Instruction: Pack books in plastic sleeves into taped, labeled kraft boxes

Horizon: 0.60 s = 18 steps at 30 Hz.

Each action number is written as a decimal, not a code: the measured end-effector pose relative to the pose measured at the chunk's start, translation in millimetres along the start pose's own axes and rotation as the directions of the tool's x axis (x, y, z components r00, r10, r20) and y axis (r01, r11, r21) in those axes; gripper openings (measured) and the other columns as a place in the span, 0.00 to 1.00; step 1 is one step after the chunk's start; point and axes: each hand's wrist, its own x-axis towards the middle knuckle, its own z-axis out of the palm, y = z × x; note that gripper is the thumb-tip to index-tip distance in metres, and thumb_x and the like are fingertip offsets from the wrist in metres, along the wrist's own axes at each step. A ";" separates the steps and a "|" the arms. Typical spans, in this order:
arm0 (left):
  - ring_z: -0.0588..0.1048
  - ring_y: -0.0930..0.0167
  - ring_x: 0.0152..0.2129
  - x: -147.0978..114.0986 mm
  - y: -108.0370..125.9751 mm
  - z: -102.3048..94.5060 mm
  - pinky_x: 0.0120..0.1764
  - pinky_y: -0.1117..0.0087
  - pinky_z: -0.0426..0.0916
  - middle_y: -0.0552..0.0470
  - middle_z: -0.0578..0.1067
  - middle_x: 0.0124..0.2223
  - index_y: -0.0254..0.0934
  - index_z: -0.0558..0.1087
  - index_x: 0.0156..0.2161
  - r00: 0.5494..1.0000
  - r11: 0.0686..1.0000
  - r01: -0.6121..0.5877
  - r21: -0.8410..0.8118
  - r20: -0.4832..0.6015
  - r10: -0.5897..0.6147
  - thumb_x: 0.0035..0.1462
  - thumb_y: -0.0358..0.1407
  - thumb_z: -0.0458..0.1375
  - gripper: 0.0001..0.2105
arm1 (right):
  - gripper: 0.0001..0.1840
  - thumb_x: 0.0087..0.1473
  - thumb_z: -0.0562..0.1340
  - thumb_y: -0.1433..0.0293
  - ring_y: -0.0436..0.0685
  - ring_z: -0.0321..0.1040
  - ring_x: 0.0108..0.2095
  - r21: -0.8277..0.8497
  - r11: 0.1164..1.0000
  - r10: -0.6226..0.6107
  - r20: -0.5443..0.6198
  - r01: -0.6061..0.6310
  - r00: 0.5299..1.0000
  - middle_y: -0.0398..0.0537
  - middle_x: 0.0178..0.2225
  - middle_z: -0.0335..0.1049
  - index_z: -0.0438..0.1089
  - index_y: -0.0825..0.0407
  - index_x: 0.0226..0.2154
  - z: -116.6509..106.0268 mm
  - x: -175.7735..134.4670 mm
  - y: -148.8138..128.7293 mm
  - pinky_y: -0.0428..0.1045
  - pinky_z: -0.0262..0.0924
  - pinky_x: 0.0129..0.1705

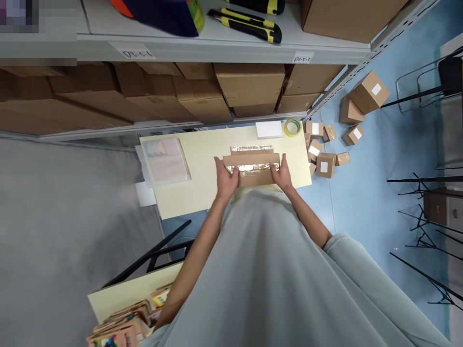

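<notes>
The cardboard box (258, 180) is at the near edge of the table (202, 164), toward its right half, with a shiny strip of tape running along it. The left hand (227, 180) grips its left end and the right hand (282, 175) grips its right end, both thumbs on top. A second taped piece of cardboard (252, 151) shows just past the box; whether it is a separate box I cannot tell.

On the near side of the table, off to the left, picture books (125, 320) lie on a pale board (133, 289). At the table's left end lies a clear plastic sleeve (168, 161). Along the table's far edge, toward the right, are a white pad (268, 129) and, just beside it, a roll of yellow tape (285, 130).

To the right of the table, small labelled boxes (325, 165) sit on the blue floor (358, 202). Beyond the table's far edge stands a metal shelf (217, 50), with large brown boxes (249, 84) on its lower level and yellow-and-black cutters (253, 30) on the upper one.
</notes>
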 end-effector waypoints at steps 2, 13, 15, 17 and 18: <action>0.41 0.52 0.81 0.3 15.9 10.5 0.80 0.48 0.40 0.31 0.38 0.83 0.30 0.33 0.81 0.997 0.998 0.049 0.044 -0.058 -0.046 0.68 0.61 0.57 0.55 | 0.68 0.66 0.55 0.33 0.75 0.36 0.82 -0.069 0.998 -0.016 -0.059 0.012 0.998 0.74 0.81 0.35 0.30 0.69 0.80 10.8 -1.8 -15.2 0.71 0.40 0.81; 0.53 0.53 0.79 3.5 7.8 10.8 0.78 0.51 0.53 0.33 0.50 0.82 0.37 0.37 0.82 0.994 0.996 0.065 0.055 -0.093 -0.060 0.67 0.63 0.58 0.54 | 0.48 0.75 0.36 0.42 0.62 0.41 0.82 0.004 0.991 -0.137 0.008 0.137 0.991 0.56 0.82 0.39 0.27 0.53 0.82 -2.1 -4.0 -11.0 0.64 0.45 0.81; 0.58 0.55 0.77 3.7 1.4 6.2 0.77 0.53 0.55 0.33 0.53 0.81 0.38 0.37 0.82 0.995 0.998 0.068 0.002 -0.067 -0.068 0.68 0.63 0.57 0.53 | 0.48 0.74 0.33 0.41 0.59 0.39 0.82 0.041 0.989 -0.145 0.029 0.144 0.989 0.52 0.83 0.38 0.25 0.52 0.82 -4.7 -4.2 -8.6 0.63 0.43 0.81; 0.58 0.56 0.77 4.3 -1.2 4.1 0.77 0.54 0.54 0.34 0.53 0.81 0.37 0.39 0.82 0.996 0.997 0.070 -0.025 -0.053 -0.071 0.68 0.63 0.57 0.52 | 0.49 0.74 0.32 0.40 0.58 0.36 0.82 0.058 0.989 -0.141 0.036 0.139 0.989 0.50 0.83 0.37 0.25 0.52 0.82 -4.4 -3.5 -7.0 0.61 0.41 0.82; 0.57 0.56 0.78 4.8 -1.5 3.7 0.77 0.55 0.54 0.34 0.52 0.82 0.36 0.40 0.82 0.996 0.997 0.073 -0.031 -0.051 -0.075 0.68 0.63 0.57 0.52 | 0.49 0.74 0.31 0.40 0.57 0.36 0.82 0.067 0.989 -0.136 0.034 0.134 0.990 0.50 0.83 0.37 0.26 0.53 0.82 -3.8 -2.9 -6.2 0.61 0.41 0.82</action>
